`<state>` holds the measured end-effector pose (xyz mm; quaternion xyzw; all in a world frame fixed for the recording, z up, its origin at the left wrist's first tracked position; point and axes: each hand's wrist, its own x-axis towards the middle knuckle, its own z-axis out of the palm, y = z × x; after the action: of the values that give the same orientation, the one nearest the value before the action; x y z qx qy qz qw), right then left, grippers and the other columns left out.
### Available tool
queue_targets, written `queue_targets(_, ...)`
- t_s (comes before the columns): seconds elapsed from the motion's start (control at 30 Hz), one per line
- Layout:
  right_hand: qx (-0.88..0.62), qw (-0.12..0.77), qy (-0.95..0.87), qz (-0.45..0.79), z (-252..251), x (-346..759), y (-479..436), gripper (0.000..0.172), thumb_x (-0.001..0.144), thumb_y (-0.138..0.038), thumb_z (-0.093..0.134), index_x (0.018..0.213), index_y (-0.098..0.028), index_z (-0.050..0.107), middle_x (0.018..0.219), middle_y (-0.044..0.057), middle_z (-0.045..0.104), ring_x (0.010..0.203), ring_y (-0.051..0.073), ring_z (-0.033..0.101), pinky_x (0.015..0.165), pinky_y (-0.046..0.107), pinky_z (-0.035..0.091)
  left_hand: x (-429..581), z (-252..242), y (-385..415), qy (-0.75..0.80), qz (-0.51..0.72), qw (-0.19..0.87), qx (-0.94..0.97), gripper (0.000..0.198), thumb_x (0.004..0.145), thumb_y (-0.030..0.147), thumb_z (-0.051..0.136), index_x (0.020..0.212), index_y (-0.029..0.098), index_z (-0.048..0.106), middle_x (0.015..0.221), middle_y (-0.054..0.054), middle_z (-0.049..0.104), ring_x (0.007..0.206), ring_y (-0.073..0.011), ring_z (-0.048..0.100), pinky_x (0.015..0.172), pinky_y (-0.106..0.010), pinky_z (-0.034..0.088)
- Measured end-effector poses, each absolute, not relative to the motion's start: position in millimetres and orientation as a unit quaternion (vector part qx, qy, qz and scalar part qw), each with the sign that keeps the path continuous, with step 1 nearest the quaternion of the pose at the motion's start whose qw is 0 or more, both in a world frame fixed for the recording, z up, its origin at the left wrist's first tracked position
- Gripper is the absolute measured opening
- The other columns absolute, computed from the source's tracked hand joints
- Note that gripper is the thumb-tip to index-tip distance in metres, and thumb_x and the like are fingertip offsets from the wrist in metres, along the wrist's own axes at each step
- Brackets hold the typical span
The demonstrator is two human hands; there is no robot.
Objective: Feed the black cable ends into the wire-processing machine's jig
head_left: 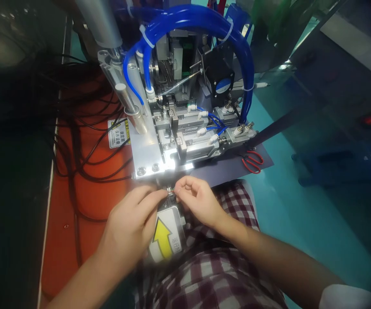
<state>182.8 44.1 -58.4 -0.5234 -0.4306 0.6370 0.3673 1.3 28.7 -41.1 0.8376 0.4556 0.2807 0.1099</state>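
My left hand (130, 221) reaches in from the lower left, its thumb and forefinger closed at a small metal fixture (170, 190) on the front of the machine. Facing it from the right, my right hand (200, 201) has its fingertips pinched together and the other fingers curled. A tiny thin reddish piece seems to show between the two sets of fingertips, too small to name. Just below the fingers, a grey-white housing (166, 234) carries a yellow arrow label. The silver machine plate (147, 156) lies just beyond my hands.
Behind the plate stand pneumatic cylinders (201, 148) with blue tubes (198, 15) arching overhead. Red-handled pliers (253, 162) lie on a dark mat to the right. Black cables (72, 159) run across the orange surface (98, 240) at left. A checkered garment (201, 279) covers my lap.
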Motion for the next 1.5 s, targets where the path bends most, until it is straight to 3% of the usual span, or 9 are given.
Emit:
queue_targets(0.23,-0.547,0.381,-0.487,0.565,-52.3,185.1,42.6,0.015,0.082,-0.031,0.065,0.076,-0.018,0.058,0.059,-0.004,0.05,0.053,0.01,0.044,0.048,0.023,0.035,1.9,-41.1,28.2,0.455,0.283,0.112,0.837,0.024,0.092,0.006,0.047,0.103,0.013,0.068,0.091,-0.005,0.065,0.081,-0.0146,0.064,0.07,-0.023,0.052)
queue_targets(0.43,-0.566,0.35,-0.46,0.587,-46.5,179.6,44.9,0.015,0.077,-0.028,0.065,0.071,-0.018,0.057,0.057,-0.005,0.047,0.051,0.009,0.04,0.048,0.022,0.032,3.0,-42.9,27.6,0.46,0.292,0.117,0.83,0.025,0.093,0.007,0.046,0.103,0.012,0.068,0.092,-0.006,0.065,0.081,-0.0141,0.064,0.07,-0.023,0.051)
queue_targets(1.1,-0.497,0.382,-0.553,0.549,-60.1,187.8,45.6,0.013,0.086,-0.023,0.061,0.075,-0.018,0.054,0.059,-0.007,0.041,0.053,0.008,0.035,0.048,0.023,0.028,2.1,-46.2,26.8,0.452,0.299,0.132,0.83,0.026,0.092,0.005,0.046,0.107,0.012,0.067,0.093,-0.006,0.064,0.083,-0.0155,0.063,0.071,-0.024,0.052)
queue_targets(1.5,-0.516,0.392,-0.567,0.508,-57.2,193.0,43.5,0.006,0.084,-0.023,0.064,0.084,-0.018,0.061,0.063,-0.004,0.05,0.054,0.009,0.044,0.05,0.023,0.036,1.5,-43.7,27.7,0.452,0.296,0.125,0.832,0.026,0.093,0.006,0.045,0.105,0.012,0.067,0.092,-0.006,0.064,0.08,-0.0152,0.063,0.068,-0.024,0.051)
